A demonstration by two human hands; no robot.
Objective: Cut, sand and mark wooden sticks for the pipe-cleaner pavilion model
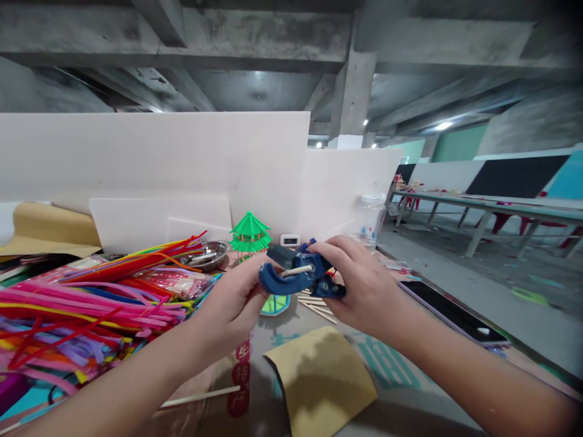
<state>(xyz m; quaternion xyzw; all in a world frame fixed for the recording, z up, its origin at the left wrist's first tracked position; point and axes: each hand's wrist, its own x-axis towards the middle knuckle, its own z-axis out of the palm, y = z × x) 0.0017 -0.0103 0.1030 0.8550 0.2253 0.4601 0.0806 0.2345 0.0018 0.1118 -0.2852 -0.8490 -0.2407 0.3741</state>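
Observation:
Up in front of me, my right hand (353, 273) is closed around the handles of a blue hand cutter (291, 276) with a hooked lower jaw. A pale thin wooden stick (298, 270) lies across the cutter's jaws. Just left of the jaws, my left hand (241, 288) pinches the stick's other end, which is partly hidden by the hooked jaw. Behind the hands stands a small green pagoda-like model (250, 233). Below the cutter, a green-and-blue round piece (276, 304) and several cut sticks (319, 306) lie on the cardboard.
Bundles of coloured pipe cleaners (91, 303) cover the left side, near a metal bowl (212, 255). A sandpaper-like tan sheet (321, 382) and a loose stick (200, 397) lie in front. At right are a phone (450, 312) and a clear jar (370, 218). White boards (195, 152) stand behind.

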